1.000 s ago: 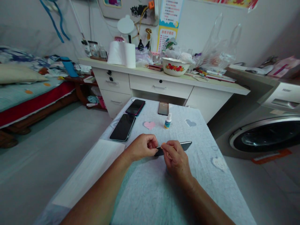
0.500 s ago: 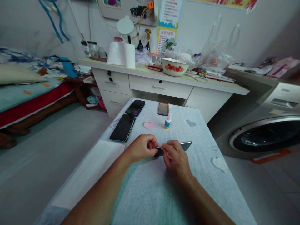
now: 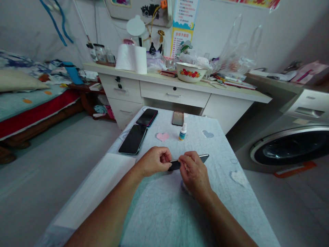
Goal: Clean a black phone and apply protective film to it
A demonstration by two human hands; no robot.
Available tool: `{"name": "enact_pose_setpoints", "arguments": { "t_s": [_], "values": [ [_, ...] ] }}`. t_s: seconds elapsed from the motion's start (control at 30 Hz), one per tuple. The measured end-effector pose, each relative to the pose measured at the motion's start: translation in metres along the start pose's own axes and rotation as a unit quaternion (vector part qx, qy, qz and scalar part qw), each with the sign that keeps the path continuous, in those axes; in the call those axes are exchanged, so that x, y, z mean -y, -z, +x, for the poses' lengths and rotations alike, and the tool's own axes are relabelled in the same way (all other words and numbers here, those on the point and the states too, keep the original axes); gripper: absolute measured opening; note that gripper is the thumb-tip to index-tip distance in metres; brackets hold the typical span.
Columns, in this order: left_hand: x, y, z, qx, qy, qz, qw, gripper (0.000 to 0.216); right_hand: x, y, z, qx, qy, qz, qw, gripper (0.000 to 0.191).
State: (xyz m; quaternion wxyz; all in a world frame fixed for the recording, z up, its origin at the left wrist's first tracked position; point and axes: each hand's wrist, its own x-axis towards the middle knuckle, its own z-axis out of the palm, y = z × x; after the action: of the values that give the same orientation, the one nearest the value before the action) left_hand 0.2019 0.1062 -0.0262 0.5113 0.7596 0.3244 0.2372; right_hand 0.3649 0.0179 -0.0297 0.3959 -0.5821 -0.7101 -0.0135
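A dark phone [image 3: 202, 157] is held edge-up just above the pale blue cloth of the table [image 3: 167, 206]. My left hand [image 3: 154, 161] is closed on its left end. My right hand [image 3: 195, 175] is pinched at the phone's top edge, and what its fingertips hold is too small to make out. A small white dropper bottle with a blue label [image 3: 182, 132] stands a little beyond the hands.
Three more phones lie on the far half of the table: a large one [image 3: 133, 139], a red-edged one [image 3: 147, 117] and a small one [image 3: 178, 118]. Behind stands a white desk [image 3: 174, 92] with a floral bowl [image 3: 191, 72]. A washing machine [image 3: 290, 144] is right, a bed [image 3: 31, 103] left.
The orange bit seen at my right fingertips a second ago no longer shows. My right fingers have shifted slightly along the phone's edge. The view has drifted a little.
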Motion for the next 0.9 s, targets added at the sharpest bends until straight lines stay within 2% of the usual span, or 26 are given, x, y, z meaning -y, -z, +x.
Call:
{"name": "enact_pose_setpoints", "arguments": {
  "t_s": [0.23, 0.37, 0.53, 0.9],
  "values": [
    [0.002, -0.001, 0.0, 0.001, -0.014, 0.004, 1.0, 0.006, 0.008, -0.01, -0.002, 0.014, 0.052, 0.041, 0.998, 0.021],
    [0.0, -0.001, -0.001, -0.002, -0.017, 0.01, 1.0, 0.006, 0.008, -0.01, -0.003, 0.025, 0.058, 0.042, 0.997, 0.023],
    [-0.003, 0.0, -0.001, -0.003, -0.009, 0.015, 1.0, 0.007, 0.001, 0.0, 0.0, 0.019, 0.029, 0.022, 0.999, 0.019],
    [0.004, 0.001, -0.001, 0.0, -0.011, 0.037, 0.999, 0.007, -0.036, 0.036, 0.005, 0.005, -0.063, -0.083, 0.995, 0.013]
  ]
}}
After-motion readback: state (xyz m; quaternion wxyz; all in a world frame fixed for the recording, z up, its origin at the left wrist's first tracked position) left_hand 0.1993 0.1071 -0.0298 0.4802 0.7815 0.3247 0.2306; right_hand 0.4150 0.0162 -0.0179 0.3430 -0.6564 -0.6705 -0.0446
